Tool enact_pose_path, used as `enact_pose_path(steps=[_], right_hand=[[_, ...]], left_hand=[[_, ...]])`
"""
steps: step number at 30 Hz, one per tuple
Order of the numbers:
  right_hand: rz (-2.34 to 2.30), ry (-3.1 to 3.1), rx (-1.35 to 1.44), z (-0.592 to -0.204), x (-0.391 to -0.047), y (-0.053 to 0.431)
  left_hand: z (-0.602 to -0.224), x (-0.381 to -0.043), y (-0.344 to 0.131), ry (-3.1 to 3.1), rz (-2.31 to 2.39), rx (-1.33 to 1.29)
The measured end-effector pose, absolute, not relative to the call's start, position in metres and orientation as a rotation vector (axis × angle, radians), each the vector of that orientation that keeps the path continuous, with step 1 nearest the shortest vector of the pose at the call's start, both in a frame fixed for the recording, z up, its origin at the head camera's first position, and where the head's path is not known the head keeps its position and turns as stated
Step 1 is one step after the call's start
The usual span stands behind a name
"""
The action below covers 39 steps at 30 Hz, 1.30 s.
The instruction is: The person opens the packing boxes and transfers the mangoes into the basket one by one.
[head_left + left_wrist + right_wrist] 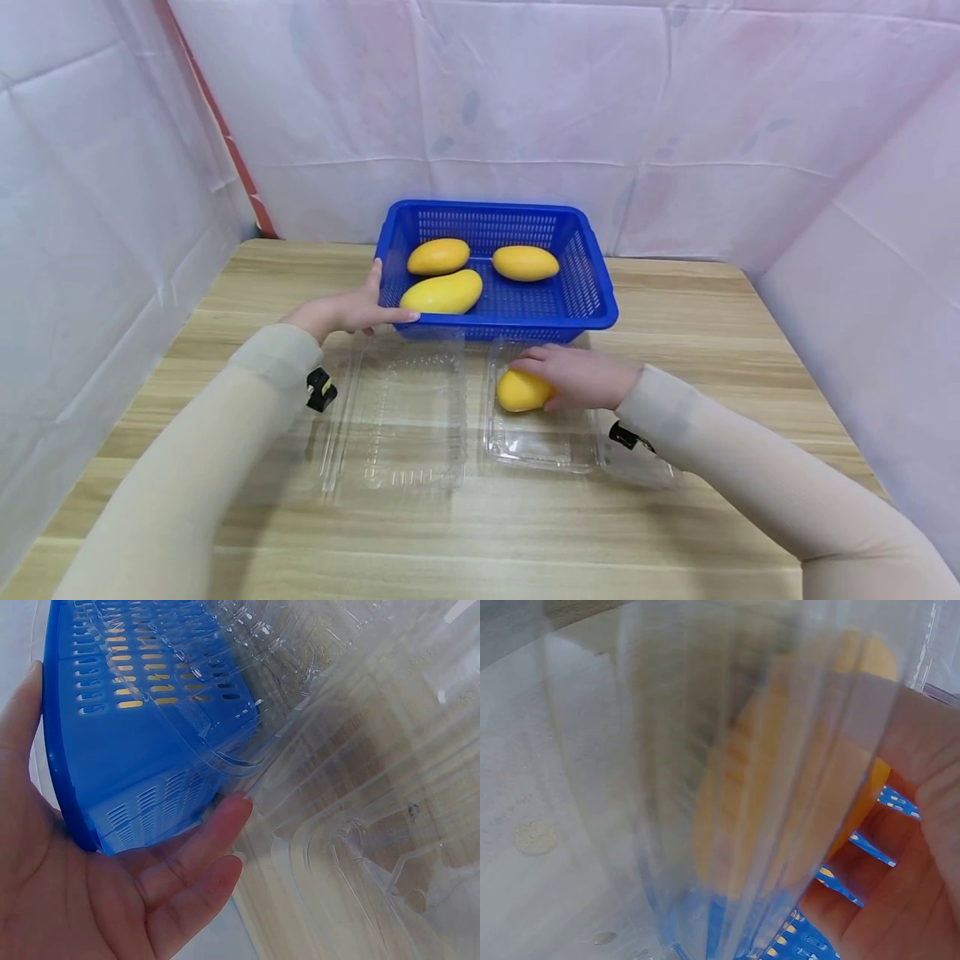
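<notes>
My right hand grips a yellow mango over the right clear plastic clamshell box. In the right wrist view, the box's clear lid stands in front of the mango and blurs it. At the left front corner of the blue basket is my left hand, its thumb along the front rim and a finger up the side. The left wrist view has its palm and loosely bent fingers against the basket's corner. Three more mangoes, one of them a larger mango, lie in the basket.
A second clear clamshell box lies opened on the wooden table, left of the first and before the basket. White cloth walls enclose the back and both sides. The right box's lid spreads under the right forearm.
</notes>
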State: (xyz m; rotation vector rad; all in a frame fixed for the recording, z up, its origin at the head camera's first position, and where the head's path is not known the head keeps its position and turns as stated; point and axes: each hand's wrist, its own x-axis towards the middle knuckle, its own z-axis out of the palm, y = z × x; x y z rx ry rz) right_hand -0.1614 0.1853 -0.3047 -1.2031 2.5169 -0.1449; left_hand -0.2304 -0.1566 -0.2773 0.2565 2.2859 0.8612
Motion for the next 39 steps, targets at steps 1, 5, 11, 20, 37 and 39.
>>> enact_pose_path(steps=[1, 5, 11, 20, 37, 39], right_hand=[[-0.133, 2.518, -1.201, -0.305, -0.161, 0.185], [-0.105, 2.523, -1.222, -0.304, -0.16, 0.183], [-0.076, 2.524, -1.247, -0.305, -0.159, 0.183], [-0.097, 2.515, -1.252, -0.302, -0.158, 0.183], [-0.095, 2.532, -1.272, -0.295, -0.155, 0.185], [-0.096, 2.534, -1.276, -0.294, -0.155, 0.185]], left_hand=[[-0.277, -0.23, -0.157, 2.286, 0.861, 0.258], [-0.275, -0.23, -0.157, 2.286, 0.847, 0.253], [-0.275, -0.229, -0.156, 2.281, 0.848, 0.244], [-0.278, -0.231, -0.157, 2.279, 0.854, 0.247], [-0.279, -0.23, -0.157, 2.286, 0.84, 0.245], [-0.28, -0.23, -0.156, 2.289, 0.838, 0.247]])
